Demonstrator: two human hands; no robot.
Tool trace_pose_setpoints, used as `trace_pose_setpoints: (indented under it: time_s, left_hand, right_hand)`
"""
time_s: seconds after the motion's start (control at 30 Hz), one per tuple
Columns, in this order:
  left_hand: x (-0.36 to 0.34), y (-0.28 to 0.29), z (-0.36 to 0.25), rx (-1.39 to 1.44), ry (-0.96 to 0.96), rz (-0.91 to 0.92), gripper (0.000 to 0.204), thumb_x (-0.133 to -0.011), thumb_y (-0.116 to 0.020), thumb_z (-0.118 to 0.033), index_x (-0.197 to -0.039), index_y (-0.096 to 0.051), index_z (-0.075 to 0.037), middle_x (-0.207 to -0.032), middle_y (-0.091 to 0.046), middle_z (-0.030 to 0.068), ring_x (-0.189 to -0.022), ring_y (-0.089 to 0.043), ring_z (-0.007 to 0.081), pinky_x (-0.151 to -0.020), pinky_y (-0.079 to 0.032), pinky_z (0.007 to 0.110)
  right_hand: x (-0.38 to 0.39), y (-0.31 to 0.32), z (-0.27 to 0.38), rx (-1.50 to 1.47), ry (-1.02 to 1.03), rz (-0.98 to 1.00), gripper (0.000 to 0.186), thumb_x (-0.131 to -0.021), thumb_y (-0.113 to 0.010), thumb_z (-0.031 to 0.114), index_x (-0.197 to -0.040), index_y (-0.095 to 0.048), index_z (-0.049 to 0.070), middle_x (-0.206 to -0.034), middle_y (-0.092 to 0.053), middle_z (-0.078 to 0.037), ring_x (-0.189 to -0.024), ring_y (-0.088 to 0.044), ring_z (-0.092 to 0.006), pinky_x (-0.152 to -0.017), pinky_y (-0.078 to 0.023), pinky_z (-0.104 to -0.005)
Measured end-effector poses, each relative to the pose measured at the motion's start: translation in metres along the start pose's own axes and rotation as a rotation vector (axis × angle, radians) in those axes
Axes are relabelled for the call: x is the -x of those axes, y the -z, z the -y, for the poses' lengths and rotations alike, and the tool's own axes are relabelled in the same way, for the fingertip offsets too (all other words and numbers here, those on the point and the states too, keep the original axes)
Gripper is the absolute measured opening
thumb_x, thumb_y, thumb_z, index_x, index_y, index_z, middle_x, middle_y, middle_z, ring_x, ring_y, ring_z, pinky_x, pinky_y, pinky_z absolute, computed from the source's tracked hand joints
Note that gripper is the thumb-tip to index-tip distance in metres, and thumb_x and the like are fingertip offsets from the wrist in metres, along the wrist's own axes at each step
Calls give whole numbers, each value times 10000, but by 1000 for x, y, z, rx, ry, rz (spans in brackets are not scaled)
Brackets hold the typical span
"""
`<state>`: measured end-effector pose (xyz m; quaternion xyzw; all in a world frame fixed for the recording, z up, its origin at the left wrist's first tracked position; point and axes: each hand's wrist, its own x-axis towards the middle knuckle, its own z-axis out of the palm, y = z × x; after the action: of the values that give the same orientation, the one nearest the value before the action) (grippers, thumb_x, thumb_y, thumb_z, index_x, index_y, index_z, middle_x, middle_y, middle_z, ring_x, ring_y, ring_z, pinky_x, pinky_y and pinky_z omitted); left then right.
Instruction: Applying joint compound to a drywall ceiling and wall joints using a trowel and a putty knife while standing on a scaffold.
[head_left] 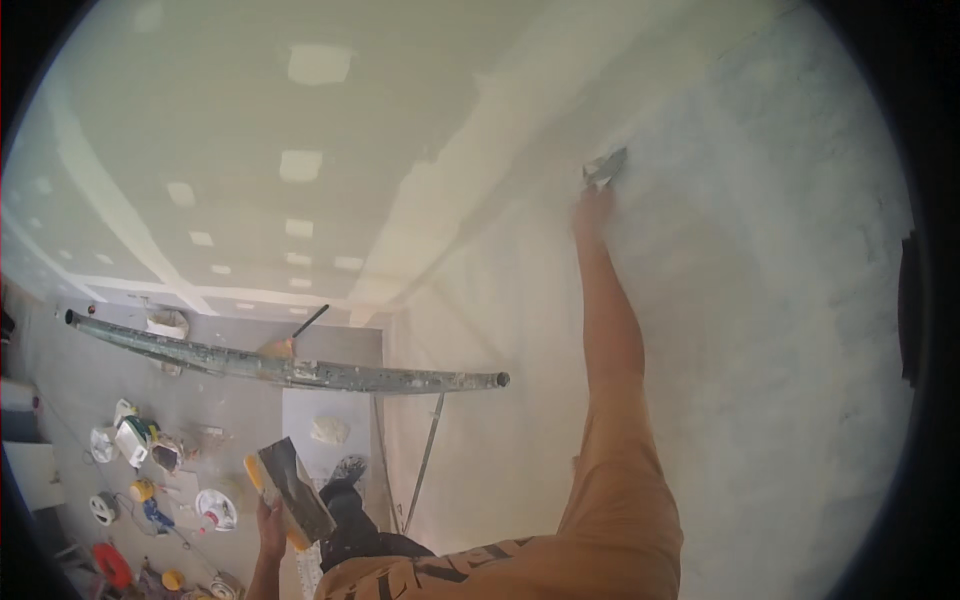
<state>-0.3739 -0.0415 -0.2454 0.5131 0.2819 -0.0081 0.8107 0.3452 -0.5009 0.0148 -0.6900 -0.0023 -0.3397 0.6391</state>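
My right arm is stretched far out, and my right hand, blurred, is closed around a putty knife. Its metal blade lies against the pale, skim-coated wall on the right. Low on the left, my left hand grips a wide plastering knife by its yellow-edged back. Greyish smears cover the broad blade of that tool. The finger detail of my right hand is smeared by motion.
A paint-spattered metal scaffold rail crosses in front of me, with a thin brace below it. Far down, the floor holds a white bucket, a red ring-shaped object and several tools. Patched plasterboard rises at left.
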Motion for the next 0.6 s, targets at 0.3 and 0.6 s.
trace_pose_setpoints:
  time_s: [0.3, 0.6]
  left_hand:
    - [-2, 16, 3, -172, -39, -39, 464, -1040, -540, -226, -1437, -431, -11, -1254, -581, 73, -1110, -542, 169, -981, -438, 332]
    - [15, 19, -5, -125, 39, -31, 452, -1046, -498, -173, -1455, -401, -6, -1263, -566, 76, -1149, -531, 159, -998, -434, 321]
  right_hand:
    - [-41, 14, -53, -50, 62, 162, 83, -967, -569, 170, -964, -505, 117, -763, -532, -45, -648, -557, -185, -413, -370, -303]
    - [-15, 6, 12, 181, -227, 117, 368, -967, -607, 156, -1284, -545, -21, -729, -551, -63, -573, -555, -191, -433, -412, -315]
